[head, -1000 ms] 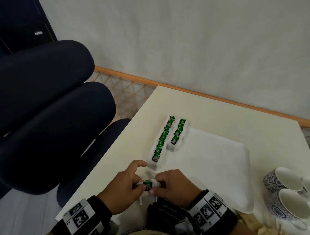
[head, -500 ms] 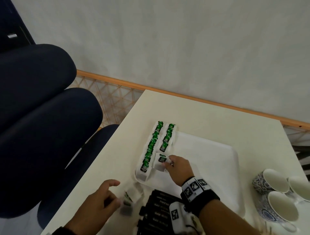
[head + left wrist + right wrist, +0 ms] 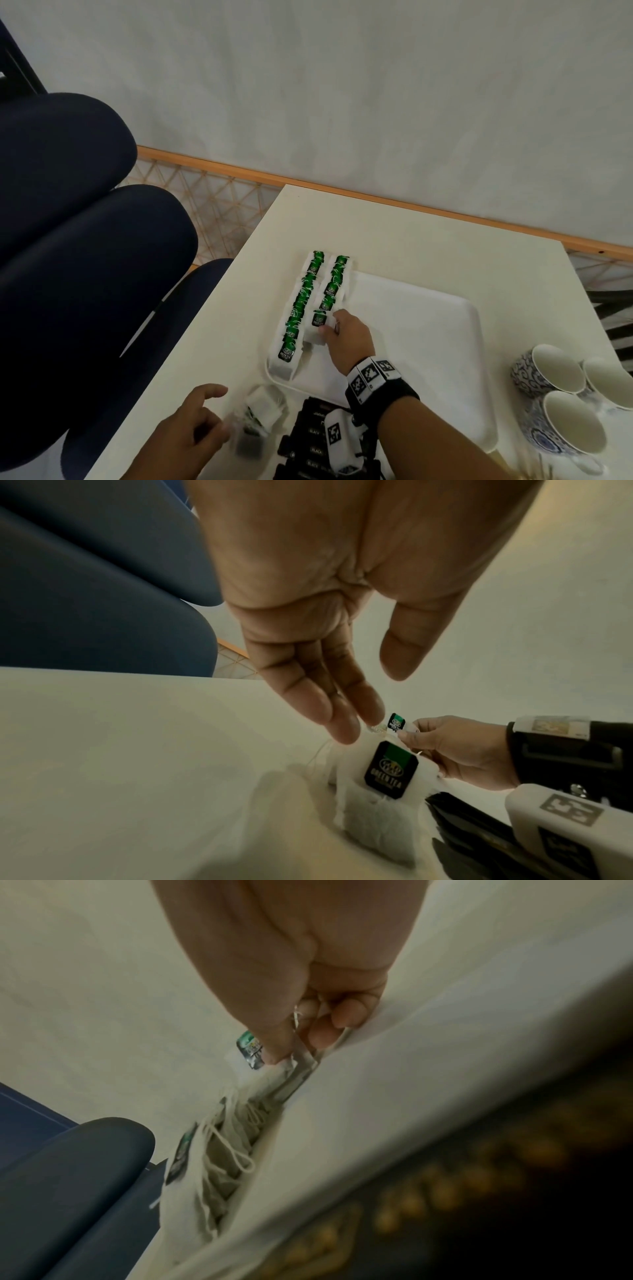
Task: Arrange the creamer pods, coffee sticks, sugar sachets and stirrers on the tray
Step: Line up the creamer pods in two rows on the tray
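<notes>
A white tray (image 3: pixel 428 342) lies on the cream table. Two rows of white tea bags with green tags (image 3: pixel 301 308) run along its left edge. My right hand (image 3: pixel 329 325) pinches one tea bag (image 3: pixel 318 320) at the near end of the right row; the right wrist view shows thumb and fingers closed on that tea bag (image 3: pixel 251 1050). My left hand (image 3: pixel 209 418) hovers with straight fingers over a small pile of loose tea bags (image 3: pixel 263 411) on the table in front of the tray. In the left wrist view a tagged tea bag (image 3: pixel 390 772) lies just under its fingertips (image 3: pixel 342 731).
Black sticks (image 3: pixel 308 442) lie stacked by my right forearm at the table's front edge. Blue-patterned cups (image 3: pixel 555 373) stand to the right of the tray. Dark blue chair cushions (image 3: pixel 85 274) are close to the table's left edge.
My hands have parted: the right one carried a tea bag from the front edge up to the tray's right row. The left hand stayed by the loose pile.
</notes>
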